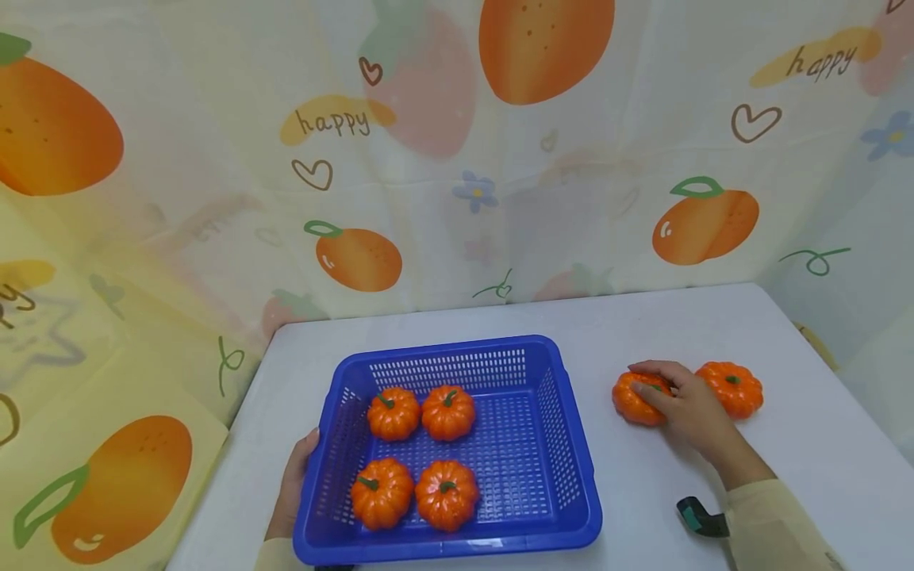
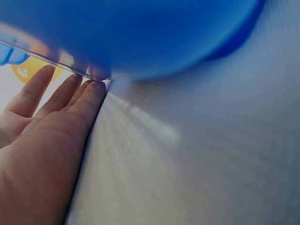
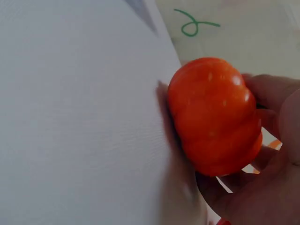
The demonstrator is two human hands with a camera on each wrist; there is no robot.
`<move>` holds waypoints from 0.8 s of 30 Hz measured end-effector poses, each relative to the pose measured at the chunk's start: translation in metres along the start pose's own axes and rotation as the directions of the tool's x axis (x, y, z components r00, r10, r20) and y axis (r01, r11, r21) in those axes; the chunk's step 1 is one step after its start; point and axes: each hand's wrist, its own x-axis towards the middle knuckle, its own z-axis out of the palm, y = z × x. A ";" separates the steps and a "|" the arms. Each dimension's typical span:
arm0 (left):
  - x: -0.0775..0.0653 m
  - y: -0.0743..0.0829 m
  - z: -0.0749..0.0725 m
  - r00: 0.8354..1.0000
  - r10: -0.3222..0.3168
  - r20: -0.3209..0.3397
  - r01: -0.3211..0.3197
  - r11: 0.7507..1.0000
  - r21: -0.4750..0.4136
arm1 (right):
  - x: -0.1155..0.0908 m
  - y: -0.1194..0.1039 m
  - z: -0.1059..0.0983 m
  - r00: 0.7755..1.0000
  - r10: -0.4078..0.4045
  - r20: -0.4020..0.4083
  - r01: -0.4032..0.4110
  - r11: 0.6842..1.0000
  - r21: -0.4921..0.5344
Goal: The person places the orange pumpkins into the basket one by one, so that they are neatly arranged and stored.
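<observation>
A blue plastic basket (image 1: 524, 476) with lattice walls stands on the white table. Inside it, on the left and middle, sit several small orange pumpkins (image 1: 447, 496) with green stems. My left hand (image 1: 294, 480) touches the basket's left side; in the left wrist view its fingers (image 2: 89, 101) look fairly straight against the blue wall. Right of the basket, my right hand (image 1: 689, 408) grips an orange pumpkin (image 1: 638, 400), fingers and thumb around it. The right wrist view shows this pumpkin (image 3: 213, 117) close to the tabletop. Another pumpkin (image 1: 731, 388) lies just beyond the right hand.
A printed cloth (image 1: 428, 198) with fruit and "happy" lettering hangs behind and beside the table (image 1: 643, 317). A dark strap-like piece (image 1: 703, 519) shows beside the right sleeve (image 1: 774, 527).
</observation>
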 end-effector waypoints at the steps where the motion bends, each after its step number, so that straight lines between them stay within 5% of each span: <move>1: -0.003 -0.011 -0.003 1.000 -0.007 0.005 0.008 1.000 -0.011 | 0.000 0.001 0.000 1.000 0.002 0.003 -0.002 1.000 0.001; 4: -0.014 -0.046 -0.009 1.000 -0.023 0.017 0.024 0.996 -0.091 | -0.002 0.003 0.001 1.000 0.010 0.018 -0.011 1.000 0.023; 5: -0.013 -0.040 -0.008 0.999 -0.036 0.018 0.037 0.998 -0.051 | -0.002 0.003 0.001 1.000 0.012 0.021 -0.012 1.000 0.028; 11: -0.022 -0.061 -0.009 1.000 -0.009 0.015 0.008 0.999 0.039 | -0.005 0.004 0.001 1.000 -0.006 0.028 0.005 0.999 0.039; 12: -0.025 -0.074 -0.011 1.000 0.009 0.019 -0.009 1.000 -0.007 | -0.005 0.004 0.001 1.000 -0.008 0.028 0.007 0.999 0.039; 14: -0.022 -0.073 -0.012 0.999 0.031 0.032 -0.030 0.999 -0.039 | -0.006 0.003 0.001 1.000 -0.010 0.027 0.009 0.999 0.038; 15: -0.017 -0.058 -0.009 0.999 0.026 0.032 -0.025 1.000 -0.018 | -0.007 0.003 0.001 1.000 -0.011 0.026 0.010 0.999 0.038; 19: -0.017 -0.061 -0.010 0.999 0.024 0.037 -0.024 1.000 -0.004 | -0.008 0.003 0.002 1.000 -0.009 0.026 0.008 0.999 0.040; 21: -0.019 -0.067 -0.010 0.999 0.023 0.034 -0.022 1.000 -0.019 | -0.008 0.004 0.002 1.000 -0.003 0.029 0.002 0.999 0.046; 22: -0.024 -0.085 -0.013 0.999 0.032 0.034 -0.029 0.996 -0.082 | -0.008 0.004 0.002 1.000 0.001 0.030 -0.002 0.999 0.051; 24: -0.027 -0.092 -0.014 0.999 0.039 0.029 -0.034 0.987 -0.160 | -0.007 0.005 0.002 0.999 0.009 0.033 -0.011 0.998 0.062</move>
